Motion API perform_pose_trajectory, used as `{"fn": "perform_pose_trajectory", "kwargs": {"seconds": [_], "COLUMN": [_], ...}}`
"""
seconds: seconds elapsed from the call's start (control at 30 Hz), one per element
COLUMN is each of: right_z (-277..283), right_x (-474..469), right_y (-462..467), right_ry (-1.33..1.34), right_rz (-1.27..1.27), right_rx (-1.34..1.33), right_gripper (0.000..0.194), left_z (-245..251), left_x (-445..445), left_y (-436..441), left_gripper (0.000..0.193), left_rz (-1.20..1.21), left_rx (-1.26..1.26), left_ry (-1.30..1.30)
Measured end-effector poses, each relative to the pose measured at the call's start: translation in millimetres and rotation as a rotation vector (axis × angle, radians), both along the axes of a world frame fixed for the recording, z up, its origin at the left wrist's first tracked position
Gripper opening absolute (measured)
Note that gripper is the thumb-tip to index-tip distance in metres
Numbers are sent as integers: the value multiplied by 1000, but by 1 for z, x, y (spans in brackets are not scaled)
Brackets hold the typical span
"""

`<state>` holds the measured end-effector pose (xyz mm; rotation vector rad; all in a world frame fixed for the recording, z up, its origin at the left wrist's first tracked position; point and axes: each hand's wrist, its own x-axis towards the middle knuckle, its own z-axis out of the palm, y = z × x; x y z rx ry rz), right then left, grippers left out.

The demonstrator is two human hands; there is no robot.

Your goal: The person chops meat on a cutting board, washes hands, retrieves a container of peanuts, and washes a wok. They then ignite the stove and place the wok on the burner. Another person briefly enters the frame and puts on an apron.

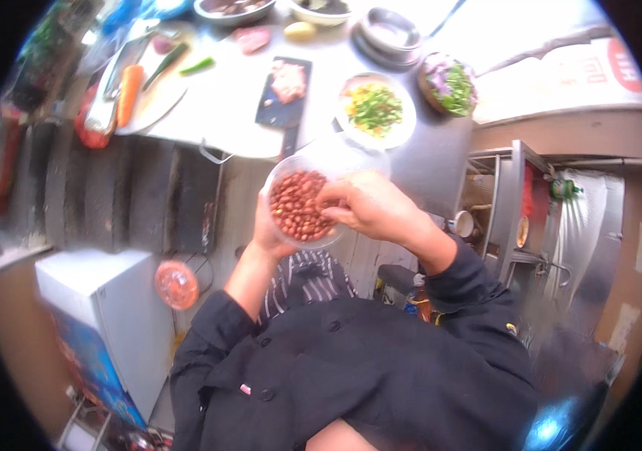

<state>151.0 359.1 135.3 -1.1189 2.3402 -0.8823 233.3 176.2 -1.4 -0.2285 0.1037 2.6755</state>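
My left hand (270, 231) grips a clear round plastic container (322, 243) from its left side and below. Reddish-brown peanuts (298, 206) lie inside it. My right hand (363, 200) reaches over the container's right rim, its fingers curled at the peanuts; whether any nuts are between them is hidden. Behind that hand shows a clear round plastic piece (363, 155), perhaps a lid. Just beyond, a white plate (409, 121) of chopped green and orange vegetables (375, 107) stands on the metal table (436, 163).
A black cleaver (270, 115) bears diced pale meat (289, 82). At the left lie a carrot (129, 93) and green peppers (167, 63) on a round board (157, 110). Metal bowls (391, 31) and a bowl of onion and greens (449, 84) stand right. A white freezer (129, 315) is lower left.
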Motion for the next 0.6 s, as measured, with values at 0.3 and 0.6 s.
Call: {"fn": "perform_pose_trajectory", "kwargs": {"seconds": [0.3, 0.6], "right_z": [-44, -80], "right_x": [-96, -123], "right_y": [82, 85], "right_ry": [-173, 168], "right_rz": [-631, -688], "right_rx": [-147, -55], "right_gripper": [19, 32], "left_z": [5, -7], "left_x": [-7, 1], "left_y": [9, -2], "left_gripper": [63, 70], "left_rz": [-70, -28], "left_rx": [-17, 70], "left_ry": [-108, -123]}}
